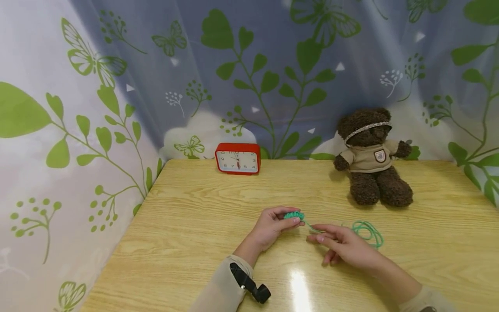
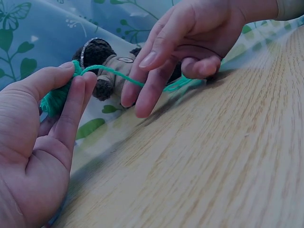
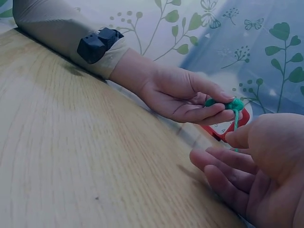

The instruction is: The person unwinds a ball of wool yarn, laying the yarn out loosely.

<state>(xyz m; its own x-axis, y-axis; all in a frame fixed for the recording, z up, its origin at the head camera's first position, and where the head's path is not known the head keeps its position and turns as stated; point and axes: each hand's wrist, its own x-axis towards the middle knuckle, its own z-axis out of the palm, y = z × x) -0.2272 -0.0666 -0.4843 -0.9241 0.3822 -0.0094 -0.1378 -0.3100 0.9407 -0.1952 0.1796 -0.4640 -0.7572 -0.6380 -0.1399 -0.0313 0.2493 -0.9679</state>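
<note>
A small bundle of green yarn [image 1: 294,215] is pinched between the thumb and fingers of my left hand [image 1: 270,227], above the table. From it a single green strand [image 2: 111,72] runs over to my right hand [image 1: 347,247]. In the left wrist view the strand passes behind the right index and middle fingers [image 2: 154,92], which are extended, and comes out on their far side. The right thumb lies above the strand, apart from it. Beyond the right hand, a loose coil of the same yarn [image 1: 377,236] lies on the table.
Along the back edge of the wooden table [image 1: 187,203] stands a red alarm clock [image 1: 238,159]. A brown teddy bear [image 1: 370,158] in a beige top sits at the back right. Behind them hangs a leaf-patterned curtain [image 1: 156,86]. A black strap device [image 1: 251,284] is on my left sleeve.
</note>
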